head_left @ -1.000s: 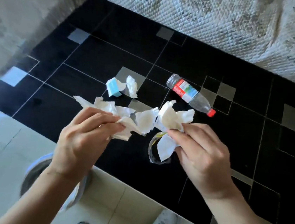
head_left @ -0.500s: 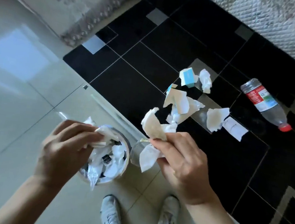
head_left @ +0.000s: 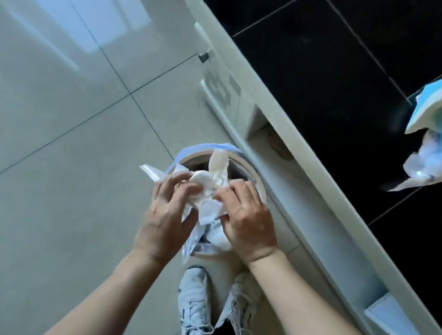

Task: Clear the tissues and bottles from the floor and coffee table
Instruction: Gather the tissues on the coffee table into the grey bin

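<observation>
Tissues (head_left: 208,186), a crumpled white wad, sit between both hands directly over the open bin (head_left: 260,187), touching or just above the waste already inside. Left hand (head_left: 166,216) is curled round the wad's left side, right hand (head_left: 245,219) pinches its right side, both palms down, fingers pointing away from the person, forearms converging from below. Wad has no clear long axis, 1 flap sticks up toward the bin's far rim. Judged: drop step, hands only need to let go, straight down. More tissues (head_left: 438,137) lie on the black table (head_left: 322,68) to the right, nearer the right hand. 2 shoes (head_left: 195,307) stand just below the bin on the tile floor (head_left: 51,148).
</observation>
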